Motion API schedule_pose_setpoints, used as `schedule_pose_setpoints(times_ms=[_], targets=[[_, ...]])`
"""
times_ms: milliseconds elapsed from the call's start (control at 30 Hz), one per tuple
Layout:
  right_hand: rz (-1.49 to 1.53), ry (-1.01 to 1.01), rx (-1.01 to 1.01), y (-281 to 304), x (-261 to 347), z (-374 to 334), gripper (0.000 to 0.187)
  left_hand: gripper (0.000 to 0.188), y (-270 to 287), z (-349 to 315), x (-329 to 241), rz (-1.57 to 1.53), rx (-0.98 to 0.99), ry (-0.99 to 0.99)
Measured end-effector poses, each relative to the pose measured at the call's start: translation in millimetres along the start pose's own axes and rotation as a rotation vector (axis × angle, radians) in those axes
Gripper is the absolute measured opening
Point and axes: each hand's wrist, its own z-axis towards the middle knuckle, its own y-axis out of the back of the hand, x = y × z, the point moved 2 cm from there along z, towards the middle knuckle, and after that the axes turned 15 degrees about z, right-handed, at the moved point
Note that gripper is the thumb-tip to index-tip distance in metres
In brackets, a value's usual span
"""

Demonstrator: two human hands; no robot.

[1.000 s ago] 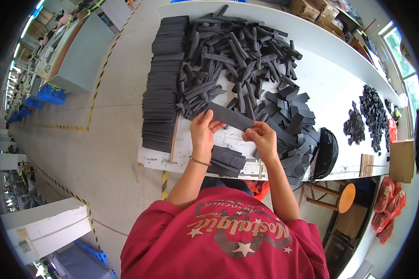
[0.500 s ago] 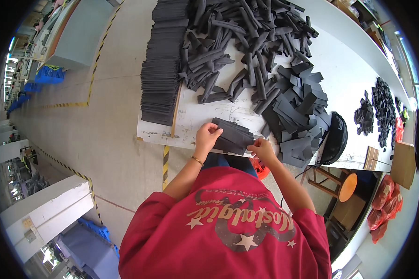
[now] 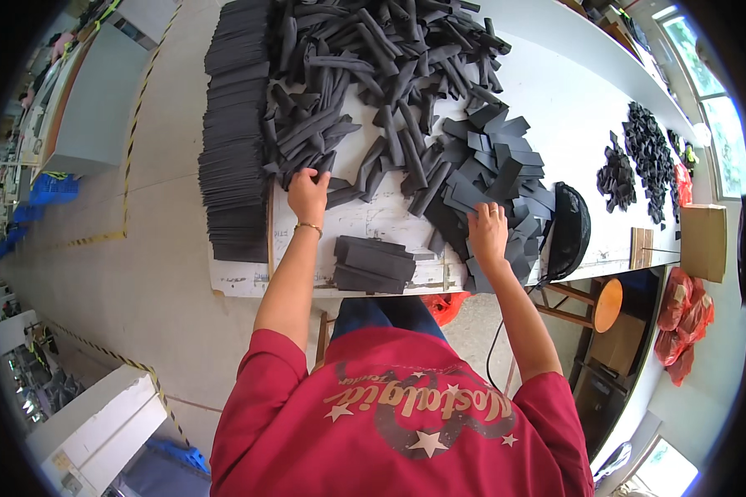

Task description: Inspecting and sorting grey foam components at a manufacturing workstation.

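While both arms are stretched out over the white counter (image 3: 373,224), the work looks to be at the fetching stage: each hand is going to a different heap of dark grey foam. The left hand (image 3: 307,192) rests with fingers curled on the near edge of the tangle of curved foam strips (image 3: 365,74), its grip seemingly closing on one strip, though the fingertips are hidden under the hand and I cannot tell whether anything is pinched. The right hand (image 3: 487,232) lies flat, fingers spread, on the loose pile of flat foam pieces (image 3: 493,170), gripping nothing that shows. Between the two forearms, near the counter's front edge, sits a small neat stack of flat pieces (image 3: 375,263), apart from both hands. By my judgement the next move calls for separating a single piece from each heap without dragging neighbours along. A long tidy row of stacked pieces (image 3: 232,124) runs along the left edge. Far heaps at the right are too small to read, and the black rounded object (image 3: 570,228) beside the pile is unclear
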Motion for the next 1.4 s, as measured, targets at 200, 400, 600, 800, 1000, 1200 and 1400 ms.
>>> schedule_pose_setpoints(times_ms=[200,400,600,800,1000,1200,1400], targets=[[-0.505,0.143,0.218,-20,-41,20,0.033,0.014,8,-4,-15,0.058,0.105,-0.089],[-0.602,0.404,0.341,-32,-40,19,0.018,0.019,28,-29,-2,-0.457,0.141,0.085],[-0.499,0.426,0.259,-16,-38,37,0.005,0.034,39,-62,-12,-1.414,0.294,0.545],[0.347,-0.014,-0.009,21,34,40,0.03,0.028,60,-70,-17,-1.625,0.463,0.651],[0.937,0.172,0.19,20,160,16,0.036,0.025,105,-75,-66,-1.673,0.636,0.502],[0.734,0.472,0.179,22,178,21,0.042,0.028,118,-78,-69,-1.687,0.648,0.45],[0.71,0.6,0.178,47,175,11,0.042,0.021,130,-70,-58,-1.717,0.598,0.545]])
